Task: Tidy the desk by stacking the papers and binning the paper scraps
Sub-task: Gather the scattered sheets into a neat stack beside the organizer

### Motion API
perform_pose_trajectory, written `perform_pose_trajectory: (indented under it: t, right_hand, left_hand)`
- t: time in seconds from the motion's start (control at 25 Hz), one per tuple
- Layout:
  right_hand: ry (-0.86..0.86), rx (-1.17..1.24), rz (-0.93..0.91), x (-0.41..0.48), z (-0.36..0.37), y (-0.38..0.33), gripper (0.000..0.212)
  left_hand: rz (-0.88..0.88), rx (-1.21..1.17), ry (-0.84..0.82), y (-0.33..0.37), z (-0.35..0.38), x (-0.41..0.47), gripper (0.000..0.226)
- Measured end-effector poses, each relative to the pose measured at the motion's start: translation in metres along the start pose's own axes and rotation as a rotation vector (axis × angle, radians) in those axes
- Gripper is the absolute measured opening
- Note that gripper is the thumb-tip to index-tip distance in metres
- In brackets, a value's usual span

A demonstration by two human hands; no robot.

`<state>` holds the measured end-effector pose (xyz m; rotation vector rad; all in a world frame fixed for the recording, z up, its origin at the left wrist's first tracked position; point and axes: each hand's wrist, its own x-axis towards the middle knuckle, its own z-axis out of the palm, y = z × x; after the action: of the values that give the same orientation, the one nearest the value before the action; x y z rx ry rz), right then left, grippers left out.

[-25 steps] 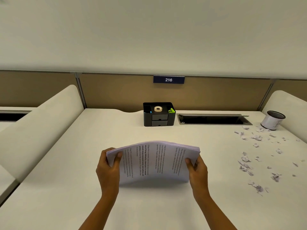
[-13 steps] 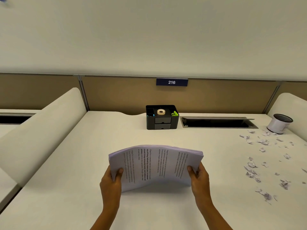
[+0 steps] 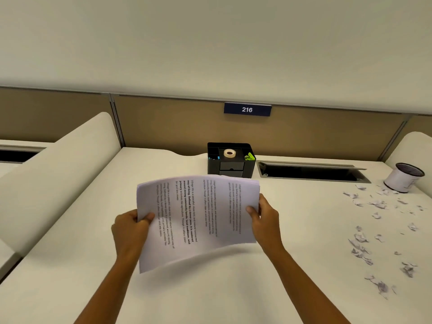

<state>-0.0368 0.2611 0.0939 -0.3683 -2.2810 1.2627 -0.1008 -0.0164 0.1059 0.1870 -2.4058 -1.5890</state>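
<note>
A stack of printed white papers (image 3: 198, 216) is held up above the white desk (image 3: 70, 265), bowed in the middle and tilted toward me. My left hand (image 3: 128, 230) grips its left edge, thumb on top. My right hand (image 3: 265, 217) grips its right edge the same way. Several torn paper scraps (image 3: 364, 230) lie scattered over the right side of the desk. A small white bin with a dark mesh rim (image 3: 404, 177) stands at the far right, just behind the scraps.
A black desk organiser (image 3: 230, 161) holding a tape roll and a green clip sits at the back centre. To its right is an open cable slot (image 3: 311, 171). Padded white dividers (image 3: 53, 174) flank the desk. A tan partition carries a "216" sign (image 3: 247, 109).
Both hands have lifted the paper stack off the desk and tilted its printed face toward me. The view has shifted slightly.
</note>
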Motion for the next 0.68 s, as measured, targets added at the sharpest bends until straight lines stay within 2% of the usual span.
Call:
perform_pose_trajectory:
  t: [0.12, 0.28, 0.4, 0.56, 0.68]
  right_hand:
    - [-0.022, -0.086, -0.008, 0.025, 0.012, -0.008, 0.021]
    - [0.041, -0.095, 0.086, 0.049, 0.030, 0.001, 0.033]
    - [-0.062, -0.146, 0.078, 0.051, 0.048, 0.024, 0.035]
    - [-0.202, -0.231, 0.041, 0.053, 0.077, 0.054, 0.034]
    - [-0.285, -0.308, 0.051, 0.062, 0.096, 0.074, 0.040]
  left_hand:
    - [-0.156, -0.072, 0.024, -0.007, -0.006, 0.015, 0.011]
    - [-0.385, -0.235, 0.098, -0.020, -0.006, 0.036, 0.011]
    - [-0.585, -0.352, 0.168, -0.029, 0.004, 0.055, 0.020]
    - [-0.831, -0.723, 0.219, -0.027, 0.032, 0.071, 0.016]
    - [-0.877, -0.996, 0.236, -0.022, 0.061, 0.083, 0.023]
